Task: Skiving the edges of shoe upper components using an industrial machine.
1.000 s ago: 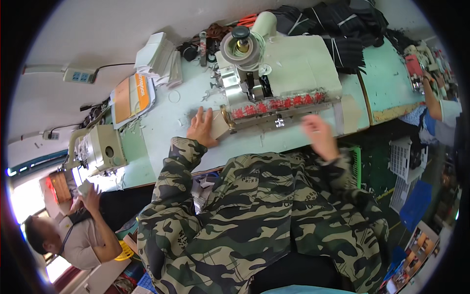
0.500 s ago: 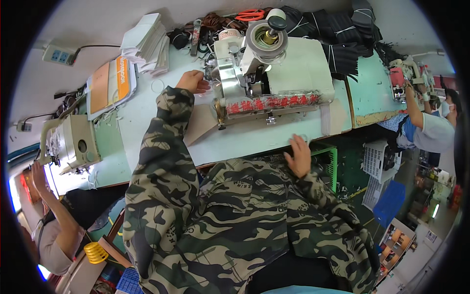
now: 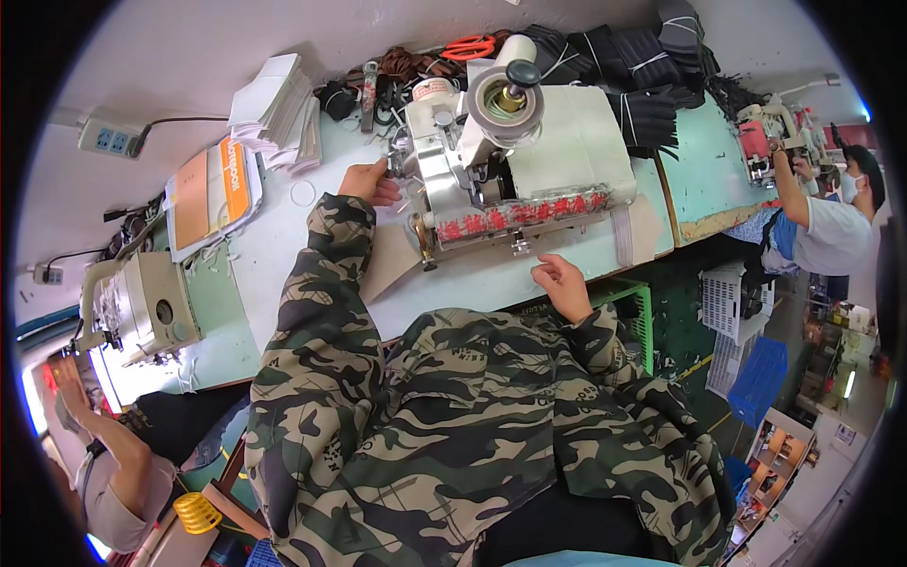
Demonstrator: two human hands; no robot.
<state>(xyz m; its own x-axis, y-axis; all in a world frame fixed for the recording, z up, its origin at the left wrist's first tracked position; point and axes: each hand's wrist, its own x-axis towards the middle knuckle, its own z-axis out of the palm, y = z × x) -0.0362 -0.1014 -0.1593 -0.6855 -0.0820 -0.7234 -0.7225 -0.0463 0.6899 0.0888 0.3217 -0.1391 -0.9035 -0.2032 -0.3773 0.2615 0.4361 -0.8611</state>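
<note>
A white skiving-type bench machine (image 3: 576,142) with a metal front and a round grey wheel on top stands on the pale table. My left hand (image 3: 370,184) is at its left end, beside the small metal parts there. The thumb and fingers are apart, and no held thing shows. Near the table's front edge, below the machine's front knob (image 3: 521,244), is my right hand (image 3: 564,288). Its fingers are loosely bent, with a gap between thumb and forefinger. A brown flat sheet (image 3: 392,260) lies under the machine's left corner, below my left hand.
Stacked white pieces (image 3: 274,113), a notebook pile (image 3: 213,189) and a thin white ring (image 3: 302,194) lie left. Bundled black strips (image 3: 647,118) and orange-handled scissors (image 3: 470,47) are behind. Another machine (image 3: 156,307) stands far left. Co-workers sit on both sides.
My right hand has shifted left and its raised fingers have bent inward. My left hand stays by the machine's left end. The whole view has tilted slightly.
</note>
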